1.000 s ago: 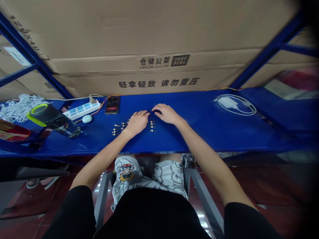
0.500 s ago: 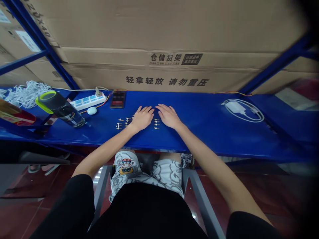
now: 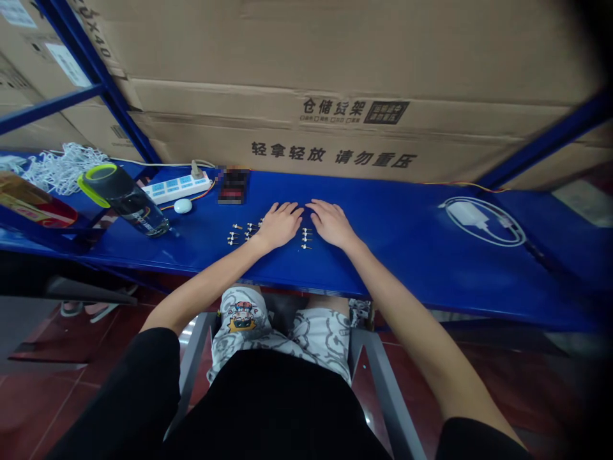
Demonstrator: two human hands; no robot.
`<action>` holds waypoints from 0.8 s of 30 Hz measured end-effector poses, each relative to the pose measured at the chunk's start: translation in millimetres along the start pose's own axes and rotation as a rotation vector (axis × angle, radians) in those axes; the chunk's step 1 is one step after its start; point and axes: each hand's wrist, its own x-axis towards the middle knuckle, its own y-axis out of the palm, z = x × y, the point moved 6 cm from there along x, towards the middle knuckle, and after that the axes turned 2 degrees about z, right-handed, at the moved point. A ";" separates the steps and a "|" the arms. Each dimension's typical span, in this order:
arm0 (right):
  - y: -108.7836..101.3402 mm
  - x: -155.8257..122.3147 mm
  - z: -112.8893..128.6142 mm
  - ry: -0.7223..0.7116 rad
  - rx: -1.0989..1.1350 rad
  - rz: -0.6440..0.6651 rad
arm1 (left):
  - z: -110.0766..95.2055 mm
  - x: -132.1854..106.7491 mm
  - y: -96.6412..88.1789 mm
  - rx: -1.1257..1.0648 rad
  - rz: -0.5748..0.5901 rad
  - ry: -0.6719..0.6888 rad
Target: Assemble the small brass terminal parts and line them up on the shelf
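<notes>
My left hand (image 3: 280, 224) lies flat on the blue shelf (image 3: 393, 249), fingers stretched out and holding nothing. My right hand (image 3: 330, 223) lies flat beside it, fingers also spread, almost touching the left. Several small silver screws (image 3: 238, 233) lie in rows on the shelf to the left of my left hand, and a few more screws (image 3: 306, 238) show between the two hands. Part of the rows is hidden under my left hand.
A tipped water bottle with a green lid (image 3: 124, 199), a white power strip (image 3: 177, 186), a small white round object (image 3: 182, 205) and a dark blurred item (image 3: 232, 185) lie at the left. A white charger with coiled cable (image 3: 481, 220) lies at the right. Cardboard boxes (image 3: 335, 89) stand behind.
Both hands went from curled fingers to lying flat and spread on the shelf. The camera view shifted slightly, so everything sits further right in the picture.
</notes>
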 end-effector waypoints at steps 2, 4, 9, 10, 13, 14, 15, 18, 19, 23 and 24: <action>0.1 0.5 0.5 -0.005 0.004 -0.001 | 0.5 -0.1 0.0 0.006 0.003 0.001; -0.2 0.7 0.9 -0.006 0.004 -0.003 | 0.6 -0.1 -0.3 0.007 0.010 0.002; -1.6 0.8 0.3 0.000 0.001 0.009 | 1.1 1.1 -1.1 -0.003 0.027 -0.002; -2.0 0.8 0.2 -0.001 0.002 0.009 | 1.4 1.3 -0.9 -0.006 0.031 -0.003; -2.4 0.6 0.3 -0.005 0.001 0.013 | 2.4 1.8 -0.4 -0.023 0.041 0.000; -2.3 0.5 0.3 -0.007 0.001 0.017 | 2.5 1.8 -0.3 -0.026 0.045 0.002; -2.1 0.5 0.3 -0.008 0.000 0.020 | 2.5 1.8 -0.3 -0.028 0.050 0.005; -2.1 0.6 -0.1 -0.015 0.000 0.021 | 2.1 1.5 -1.1 -0.020 0.058 0.007; -2.1 0.8 -0.3 -0.017 0.001 0.019 | 1.9 1.5 -1.4 -0.017 0.059 0.005; -1.6 1.2 -1.0 -0.015 0.006 0.025 | 1.5 1.5 -1.7 -0.010 0.058 0.007; -1.4 1.4 -1.0 -0.016 0.005 0.027 | 1.6 1.5 -1.5 -0.010 0.058 0.009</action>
